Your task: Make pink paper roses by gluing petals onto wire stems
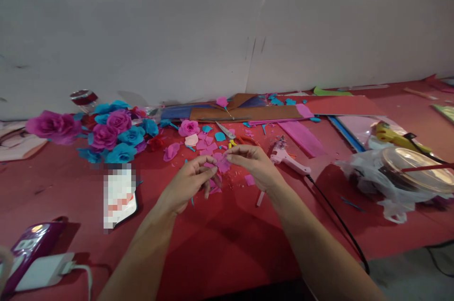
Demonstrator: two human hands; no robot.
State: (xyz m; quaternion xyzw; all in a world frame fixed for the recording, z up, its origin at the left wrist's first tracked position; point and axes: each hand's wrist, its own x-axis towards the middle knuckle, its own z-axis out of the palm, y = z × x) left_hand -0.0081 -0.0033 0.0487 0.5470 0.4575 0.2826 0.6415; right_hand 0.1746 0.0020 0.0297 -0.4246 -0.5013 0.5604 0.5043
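Observation:
My left hand [189, 182] and my right hand [253, 164] meet over the red table [220, 239], both pinching a small pink paper petal piece [222, 163] between their fingertips. More pink petals [205, 144] and blue scraps lie just beyond the hands. A finished small pink paper rose [188, 127] sits behind them. Scissors [224, 130] lie beside the petals. A pink glue gun [288, 159] rests right of my right hand, its black cord running toward the table's front edge.
A bunch of blue and magenta paper roses [106, 133] lies at the left. Paper sheets [248, 112] are stacked against the white partition [142, 40]. A plastic bag with a round lidded container [411, 173] sits right. A phone [119, 197] and a charger [42, 270] are at the front left.

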